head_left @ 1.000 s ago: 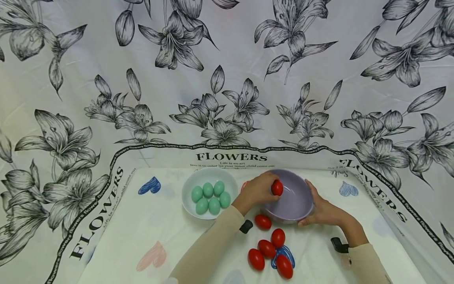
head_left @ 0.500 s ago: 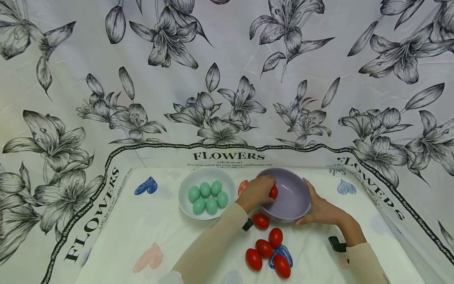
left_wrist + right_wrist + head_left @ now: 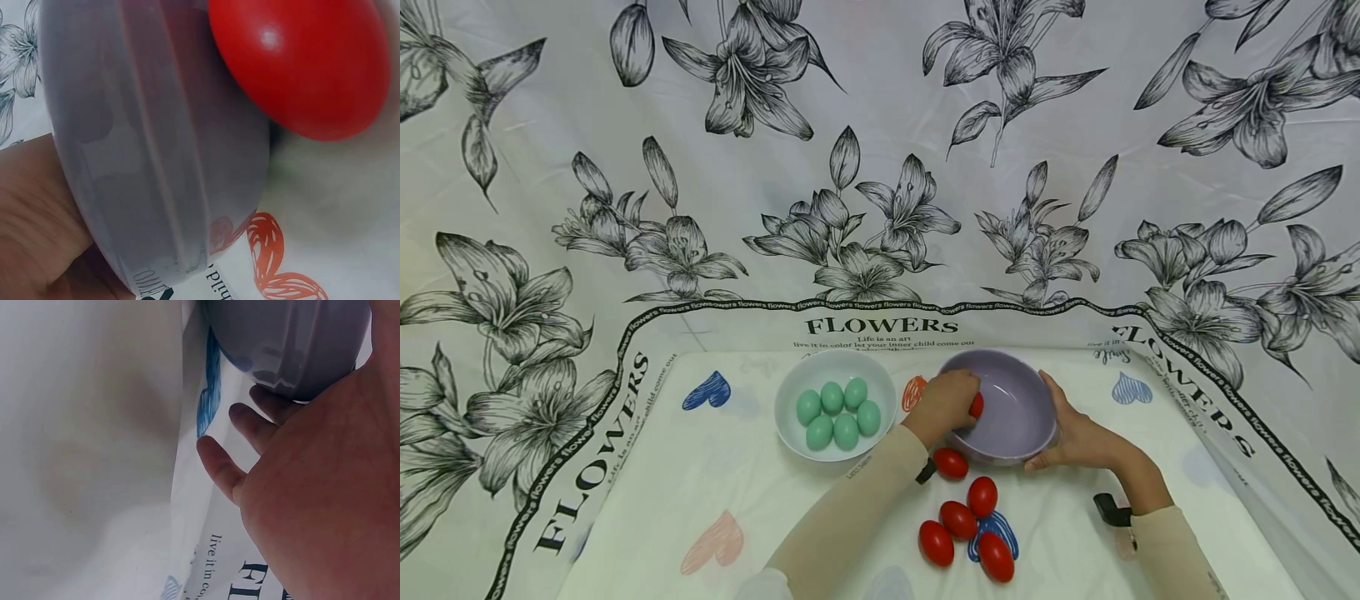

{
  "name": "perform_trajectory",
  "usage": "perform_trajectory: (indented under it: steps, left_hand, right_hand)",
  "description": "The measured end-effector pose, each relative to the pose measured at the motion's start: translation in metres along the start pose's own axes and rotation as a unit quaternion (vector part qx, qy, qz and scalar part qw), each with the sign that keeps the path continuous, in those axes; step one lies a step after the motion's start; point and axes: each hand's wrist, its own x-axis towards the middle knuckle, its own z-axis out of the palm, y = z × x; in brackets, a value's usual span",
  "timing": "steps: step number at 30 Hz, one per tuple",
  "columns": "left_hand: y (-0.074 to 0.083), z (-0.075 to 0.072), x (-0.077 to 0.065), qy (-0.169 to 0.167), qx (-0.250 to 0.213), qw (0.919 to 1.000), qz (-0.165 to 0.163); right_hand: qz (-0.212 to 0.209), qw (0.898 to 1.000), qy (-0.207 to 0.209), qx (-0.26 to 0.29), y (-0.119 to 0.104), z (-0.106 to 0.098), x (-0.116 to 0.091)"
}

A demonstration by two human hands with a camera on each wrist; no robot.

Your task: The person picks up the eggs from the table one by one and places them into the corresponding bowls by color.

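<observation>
At far left, a blue scribbled heart (image 3: 707,390) is printed on the smooth white cloth covering the surface (image 3: 790,525). Next comes a round, glossy white bowl (image 3: 831,363) with six matte green eggs (image 3: 831,397) in a loose ring. A beige sleeve (image 3: 850,508) slants up just below it. Then the left hand (image 3: 946,404) reaches over the left rim of a deep, shiny purple bowl (image 3: 1015,408), its fingers clamped on a smooth red egg (image 3: 976,406). That egg sits inside the rim at the fingertips (the hand hides much of it). Below, five red eggs (image 3: 958,520) lie on the cloth; the uppermost is just beside the bowl, close to the left wrist. At right, the right hand (image 3: 1073,433) holds the purple bowl's side, thumb near, fingers beyond, spread apart in the right wrist view. Behind everything hangs white fabric (image 3: 880,100) with black line-drawn lilies.
</observation>
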Motion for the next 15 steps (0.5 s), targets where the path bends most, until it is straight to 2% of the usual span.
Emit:
perform_trajectory:
  steps: [4,7,11,15]
  left_hand:
    - [0.0,-0.005,-0.008,0.001,-0.013,0.9999,0.003]
    - [0.001,-0.014,-0.021,0.02,-0.045,0.9987,0.011]
    - [0.003,-0.025,-0.049,0.063,-0.114,0.9912,0.025]
    - [0.002,-0.027,-0.087,0.1,-0.193,0.9755,0.036]
  right_hand:
    - [-0.002,1.0,-0.005,0.012,-0.001,0.002,0.002]
    - [-0.005,1.0,-0.007,0.016,-0.001,0.003,0.001]
    - [-0.015,1.0,-0.003,0.012,-0.002,0.002,-0.001]
    - [-0.018,1.0,0.001,0.016,-0.002,0.003,0.0]
